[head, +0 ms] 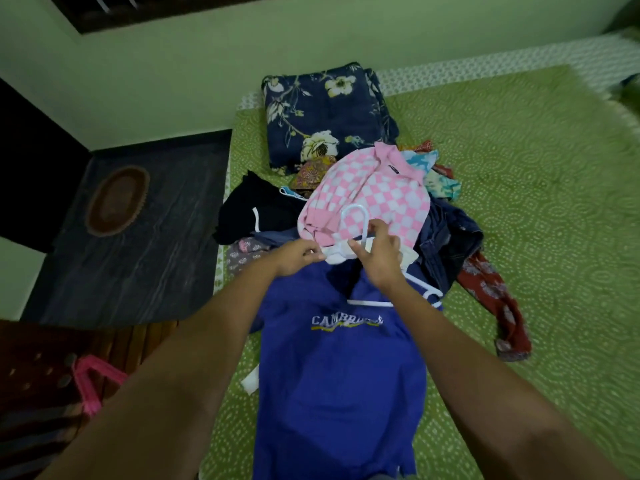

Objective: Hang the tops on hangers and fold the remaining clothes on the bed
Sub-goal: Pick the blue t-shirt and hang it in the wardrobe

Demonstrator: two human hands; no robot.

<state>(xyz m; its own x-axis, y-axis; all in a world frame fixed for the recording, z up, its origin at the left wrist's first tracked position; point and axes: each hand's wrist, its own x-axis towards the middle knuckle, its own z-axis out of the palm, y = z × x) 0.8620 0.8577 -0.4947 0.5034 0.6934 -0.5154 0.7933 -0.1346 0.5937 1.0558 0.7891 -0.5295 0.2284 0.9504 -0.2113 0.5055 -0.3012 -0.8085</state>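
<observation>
head view: both hands, left [299, 256] and right [377, 252], pinch a white hanger [356, 223] into the blue top [339, 375]; beyond it, the pile [367, 199] waits unsorted.

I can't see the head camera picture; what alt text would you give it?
Two hands, left hand and right hand, work a white plastic hanger into the white collar of a blue printed T-shirt on a green patterned bedspread. Behind lie a pink-and-white checked top and other loose clothes.
</observation>
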